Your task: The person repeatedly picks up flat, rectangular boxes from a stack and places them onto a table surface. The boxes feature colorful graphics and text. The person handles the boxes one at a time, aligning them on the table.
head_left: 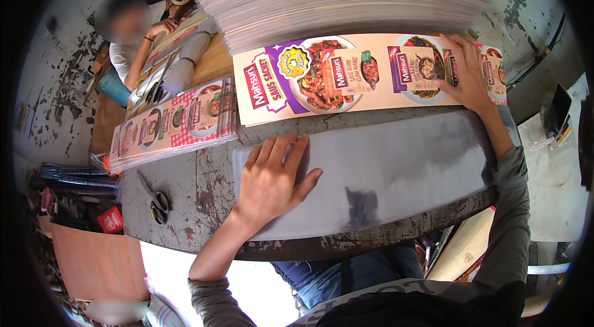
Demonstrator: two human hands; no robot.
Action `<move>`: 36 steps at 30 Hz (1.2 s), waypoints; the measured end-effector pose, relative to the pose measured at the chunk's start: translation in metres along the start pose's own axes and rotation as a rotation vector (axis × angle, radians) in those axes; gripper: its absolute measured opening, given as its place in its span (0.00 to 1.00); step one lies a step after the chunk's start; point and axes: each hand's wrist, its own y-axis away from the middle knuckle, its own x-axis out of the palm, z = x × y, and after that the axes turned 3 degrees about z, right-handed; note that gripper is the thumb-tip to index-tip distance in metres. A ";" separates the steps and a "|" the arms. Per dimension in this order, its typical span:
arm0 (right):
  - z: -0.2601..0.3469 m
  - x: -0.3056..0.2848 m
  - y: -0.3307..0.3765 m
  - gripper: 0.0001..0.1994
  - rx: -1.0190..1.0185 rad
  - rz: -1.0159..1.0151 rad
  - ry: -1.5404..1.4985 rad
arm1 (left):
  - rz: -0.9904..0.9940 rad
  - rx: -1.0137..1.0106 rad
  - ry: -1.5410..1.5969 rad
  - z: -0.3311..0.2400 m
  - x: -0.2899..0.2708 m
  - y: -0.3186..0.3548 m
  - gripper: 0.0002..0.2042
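Note:
My left hand (270, 180) lies with its fingers apart on the left end of long, clear plastic sleeves (396, 169) piled along the table's near edge. Just beyond them is a long printed cardboard sheet (377, 73), cream and purple with food pictures, seemingly on top of others. Across its right part rests my right hand (469, 73), thumb spread from the fingers, fingertips near the far edge. Whether that hand pinches the sheet does not show, but it looks laid flat on it.
Behind the sheet rises a tall stack of flat sheets (346, 2). Plastic-wrapped printed cards (176, 121) lie at left, with black-handled scissors (158, 204) nearer me on the worn table (204, 194). A seated person (127, 58) is at the far left, another behind.

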 end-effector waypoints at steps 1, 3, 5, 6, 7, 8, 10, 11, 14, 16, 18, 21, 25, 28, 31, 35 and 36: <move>0.000 0.000 0.000 0.39 0.000 -0.008 0.000 | -0.003 -0.003 0.003 0.000 0.000 0.000 0.23; -0.001 0.000 0.000 0.40 -0.007 -0.016 0.003 | -0.002 -0.006 0.004 0.001 0.000 -0.001 0.23; -0.001 -0.001 0.000 0.41 -0.024 -0.021 0.008 | 0.003 -0.007 -0.005 0.001 0.000 -0.001 0.24; -0.001 -0.001 -0.001 0.41 -0.019 -0.018 0.009 | 0.009 -0.009 -0.010 0.001 0.000 -0.001 0.24; 0.001 0.000 -0.001 0.41 -0.014 -0.015 0.009 | 0.015 -0.012 -0.015 0.001 -0.001 -0.001 0.24; 0.001 0.000 -0.002 0.41 -0.010 -0.014 0.012 | 0.017 -0.014 -0.020 0.001 -0.001 -0.001 0.24; 0.001 -0.004 -0.004 0.42 -0.019 -0.015 0.003 | 0.020 -0.006 -0.032 0.001 0.000 -0.001 0.25; 0.001 -0.002 -0.004 0.42 -0.021 -0.018 -0.009 | 0.027 -0.003 -0.044 0.001 0.000 -0.001 0.25; 0.000 -0.002 -0.003 0.43 -0.019 -0.013 0.006 | 0.027 0.000 0.002 0.002 0.004 0.000 0.26; 0.000 -0.003 -0.005 0.43 -0.021 -0.009 0.000 | 0.013 -0.001 0.018 0.002 0.003 0.000 0.25; 0.002 -0.002 -0.005 0.43 -0.023 -0.009 0.005 | -0.007 0.011 0.000 0.000 0.004 0.002 0.24; 0.002 -0.003 -0.004 0.43 -0.023 -0.006 0.007 | -0.059 0.069 -0.086 0.001 0.004 0.005 0.23; -0.001 0.000 -0.002 0.45 -0.015 0.013 0.001 | -0.076 0.099 -0.116 0.003 0.004 0.001 0.20; 0.002 -0.002 -0.003 0.45 -0.021 0.031 0.009 | -0.053 0.074 -0.094 0.005 0.005 0.002 0.19; 0.003 -0.003 -0.004 0.43 -0.025 0.020 -0.003 | -0.058 0.082 -0.097 0.006 0.003 0.001 0.16; 0.000 -0.001 -0.002 0.43 -0.040 0.015 0.004 | -0.099 0.091 -0.051 0.003 0.003 0.000 0.13; -0.001 -0.001 -0.002 0.43 -0.038 0.017 0.010 | -0.092 0.102 -0.021 0.002 0.003 -0.001 0.13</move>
